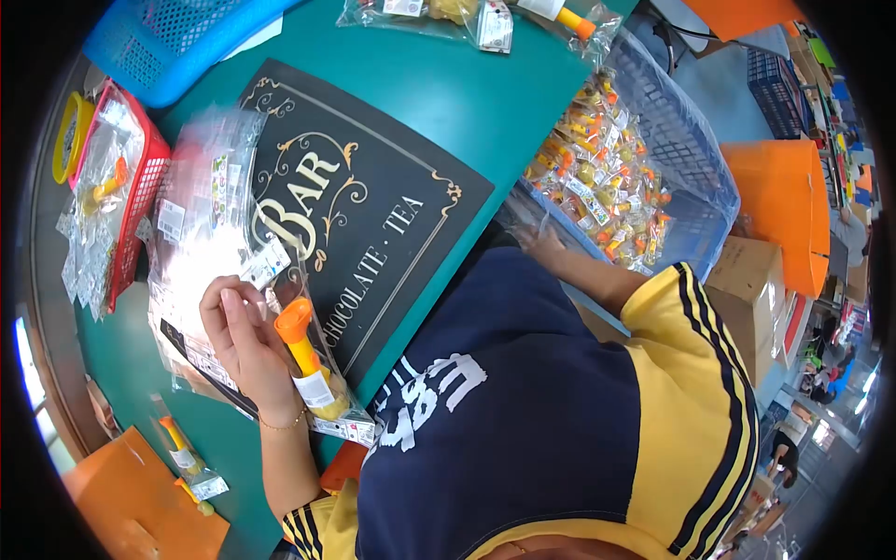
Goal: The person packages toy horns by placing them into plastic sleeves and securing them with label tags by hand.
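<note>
My left hand [245, 343], with a thin bracelet at the wrist, has its fingers curled at the edge of a clear plastic bag [347, 408]. In that bag lies a yellow toy [302, 351] with a flared orange end and a white label. A stack of clear printed bags [201, 224] sits beyond this hand, on a black sign board [373, 173] lettered "BAR". My right hand [543, 241] is at the near side of a blue crate [686, 154]; its fingers are blurred against clear plastic. Many small bagged orange-and-yellow toys [597, 173] fill part of the crate.
A red basket [145, 187] holding bagged toys and a blue basket [159, 47] stand on the green table [448, 79]. More bagged toys [187, 457] lie near an orange sheet [145, 495]. Cardboard boxes [747, 280] and an orange bin [779, 205] are at the right.
</note>
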A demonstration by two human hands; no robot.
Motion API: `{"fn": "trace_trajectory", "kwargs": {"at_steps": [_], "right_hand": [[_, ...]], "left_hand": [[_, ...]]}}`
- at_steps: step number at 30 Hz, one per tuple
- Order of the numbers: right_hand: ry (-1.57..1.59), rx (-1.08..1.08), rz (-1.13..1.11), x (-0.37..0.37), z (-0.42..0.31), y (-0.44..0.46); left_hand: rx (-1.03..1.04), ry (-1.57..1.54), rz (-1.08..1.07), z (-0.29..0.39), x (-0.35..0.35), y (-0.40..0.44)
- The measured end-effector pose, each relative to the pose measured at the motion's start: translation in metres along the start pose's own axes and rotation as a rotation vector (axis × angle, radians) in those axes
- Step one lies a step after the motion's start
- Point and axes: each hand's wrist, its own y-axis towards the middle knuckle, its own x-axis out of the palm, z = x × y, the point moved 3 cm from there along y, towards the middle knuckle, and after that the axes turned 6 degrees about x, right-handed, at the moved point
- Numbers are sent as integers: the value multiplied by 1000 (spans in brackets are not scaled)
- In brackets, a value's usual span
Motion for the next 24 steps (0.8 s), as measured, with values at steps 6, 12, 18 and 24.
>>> {"fn": "trace_trajectory", "kwargs": {"at_steps": [6, 12, 18, 24], "right_hand": [[-20, 208, -605, -89, 11, 4], [65, -43, -319, -265, -32, -31], [1352, -682, -549, -404, -114, -88], [1831, -434, -314, -402, -168, -55]], "left_hand": [[-14, 25, 63, -4, 5, 3], [-20, 2, 26, 2, 6, 0], [-42, 23, 12, 3, 10, 1], [-56, -135, 102, 13, 12, -3]]}}
